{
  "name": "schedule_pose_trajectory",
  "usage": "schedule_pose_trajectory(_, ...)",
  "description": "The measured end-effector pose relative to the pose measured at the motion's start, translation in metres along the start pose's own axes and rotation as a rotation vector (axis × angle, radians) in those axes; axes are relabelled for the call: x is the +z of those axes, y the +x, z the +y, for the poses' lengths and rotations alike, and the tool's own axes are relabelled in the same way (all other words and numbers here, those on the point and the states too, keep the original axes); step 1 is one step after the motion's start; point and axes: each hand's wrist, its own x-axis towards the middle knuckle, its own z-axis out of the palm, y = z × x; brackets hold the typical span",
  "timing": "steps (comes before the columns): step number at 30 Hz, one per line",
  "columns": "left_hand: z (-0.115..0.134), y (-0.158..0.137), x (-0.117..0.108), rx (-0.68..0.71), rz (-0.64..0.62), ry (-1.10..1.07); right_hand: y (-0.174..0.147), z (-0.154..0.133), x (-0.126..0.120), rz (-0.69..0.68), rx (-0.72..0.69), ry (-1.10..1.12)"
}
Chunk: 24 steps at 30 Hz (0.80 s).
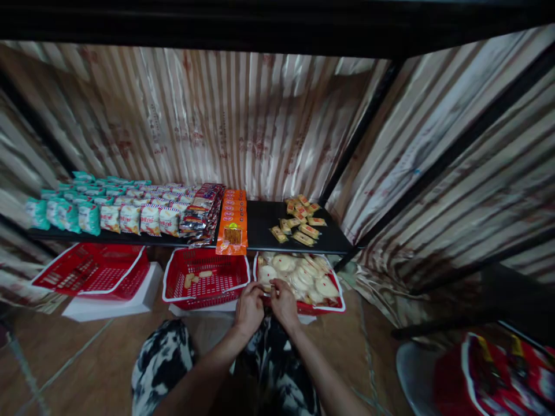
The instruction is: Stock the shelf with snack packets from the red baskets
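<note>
My left hand (250, 309) and my right hand (284, 303) are close together at the front left edge of a red basket (342, 300). That basket is filled with round pale cakes (303, 277) in clear wrappers. The fingers of both hands are curled in a pinch, and whatever is between them is too small and dim to name. Left of my left hand is another red basket (208, 297) with a few small light-brown pieces (197, 278) in it. Above the hands, small yellow-wrapped snacks (306, 228) lie loosely on the black shelf (264, 225).
An orange snack packet (233, 222) lies beside stacked dark red packets (203, 214). Rows of white packets (150, 219) and teal packets (89, 216) fill the shelf's left. A third red basket (99, 271) rests on a white box (108, 309). Black frame bars (368, 121) and striped curtain (217, 115) surround it.
</note>
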Motion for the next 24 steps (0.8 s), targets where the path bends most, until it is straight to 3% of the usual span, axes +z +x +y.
schedule_pose_trajectory(4,0.016,-0.001,0.000,-0.066,0.013,-0.038,-0.003,0.006,-0.005,0.013,0.031,0.034)
schedule_pose_trajectory(13,0.028,0.003,0.003,-0.220,-0.011,-0.112,-0.003,0.022,-0.008,0.037,-0.083,-0.007)
schedule_pose_trajectory(20,0.022,0.021,0.005,-0.221,-0.004,-0.140,0.013,0.023,-0.005,0.023,-0.085,-0.013)
schedule_pose_trajectory(24,0.008,0.034,0.001,-0.213,0.018,-0.141,0.026,0.006,0.012,0.043,-0.069,0.078)
